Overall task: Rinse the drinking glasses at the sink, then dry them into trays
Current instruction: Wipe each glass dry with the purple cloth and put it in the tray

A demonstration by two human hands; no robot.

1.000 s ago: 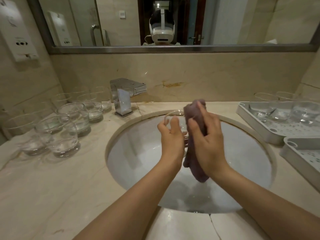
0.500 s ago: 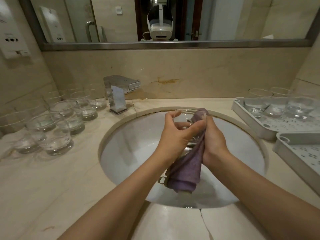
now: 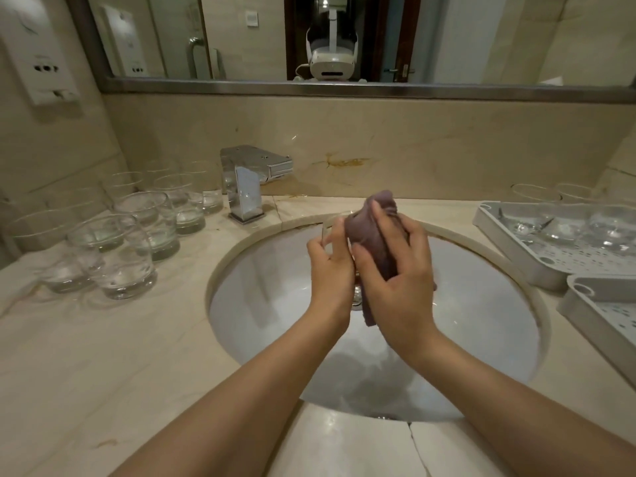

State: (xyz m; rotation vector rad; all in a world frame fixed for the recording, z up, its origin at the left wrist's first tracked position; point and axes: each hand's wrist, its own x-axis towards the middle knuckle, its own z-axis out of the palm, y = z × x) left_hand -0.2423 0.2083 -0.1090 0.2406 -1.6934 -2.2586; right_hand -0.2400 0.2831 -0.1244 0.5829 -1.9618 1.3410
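The cloth [image 3: 373,235] is back up on top now. Half a second ago it hung low beneath the hands; here it bunches high over the glass [image 3: 328,232], and the right hand [image 3: 395,273] has come round to the front, fingers curled over the purple fabric and pressing it against the glass. The left hand [image 3: 330,266] grips the glass from its own side, thumb and fingers wrapped round the wall. Both are held above the middle of the sink [image 3: 275,325], clear of the basin.

The glass itself is clear and mostly hidden; only a curve of rim shows at the left of the cloth. The cloth looks soft and ribbed, folded into a thick wad with a tail hanging below the palms.

Left on the pale veined marble counter [image 3: 103,356], a cluster of short round tumblers [image 3: 127,256] stands beside the square chrome tap [image 3: 246,187]. Right, a grey perforated tray [image 3: 537,263] carries more glasses, a second tray [image 3: 599,315] just beside it.
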